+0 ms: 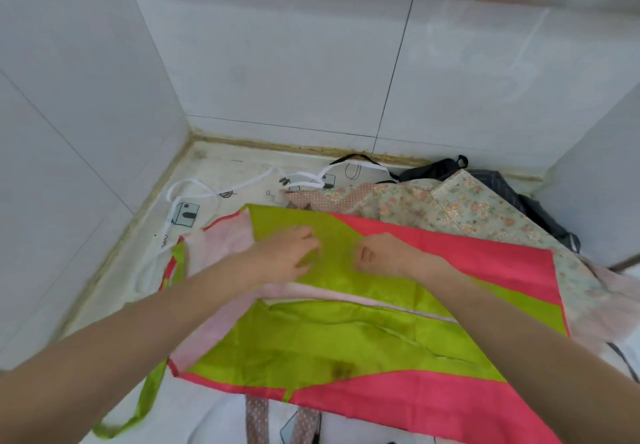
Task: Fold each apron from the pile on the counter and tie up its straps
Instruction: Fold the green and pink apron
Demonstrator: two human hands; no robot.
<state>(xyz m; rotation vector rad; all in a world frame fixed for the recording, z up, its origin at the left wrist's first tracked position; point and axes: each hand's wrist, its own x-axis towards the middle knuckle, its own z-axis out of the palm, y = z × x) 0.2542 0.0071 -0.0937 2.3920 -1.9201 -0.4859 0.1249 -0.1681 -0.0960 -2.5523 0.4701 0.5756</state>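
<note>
— From the head camera, where was the apron?
— The green-and-pink apron (346,336) lay spread over the pile on the counter (214,163). The left hand (287,256) pressed it with straight fingers; the right hand (381,253) pinched a fold.

Tiled walls (277,62) close in at nine, twelve and three o'clock; heaped aprons (467,208) cover the worktop (207,163), bare only at eleven.

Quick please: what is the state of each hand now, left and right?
Left hand: open, fingers resting on the green and pink fabric apron.
Right hand: cannot tell; it is blurred, on the same apron.
</note>
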